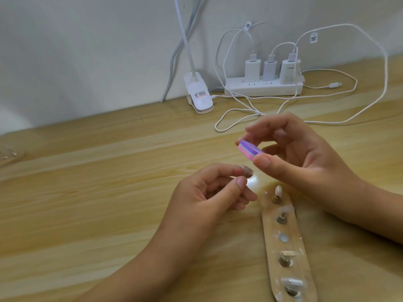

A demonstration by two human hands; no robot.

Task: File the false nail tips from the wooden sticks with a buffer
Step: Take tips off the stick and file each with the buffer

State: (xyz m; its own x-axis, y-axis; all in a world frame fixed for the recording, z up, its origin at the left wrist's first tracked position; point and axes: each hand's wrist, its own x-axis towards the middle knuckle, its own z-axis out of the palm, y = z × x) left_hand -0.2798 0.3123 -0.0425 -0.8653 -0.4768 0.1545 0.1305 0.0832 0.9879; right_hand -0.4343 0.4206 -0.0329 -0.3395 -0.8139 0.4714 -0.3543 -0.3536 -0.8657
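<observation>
My right hand (305,158) pinches a small pink and purple buffer block (249,149) between thumb and fingers, above the table. A little lower and to the left, my left hand (209,190) holds a greyish false nail tip (312,171) at its fingertips, just below the buffer and apart from it. A flat wooden stick (287,243) lies on the table under my right forearm, with several mounts along it. A pale nail tip (278,190) stands on the mount at its far end, and other tips sit nearer me.
A white power strip (263,88) with three chargers stands by the wall, and its white cables (239,118) loop across the table behind my hands. A white lamp clip (199,99) grips the far edge. Another wooden stick (11,156) lies at the far left.
</observation>
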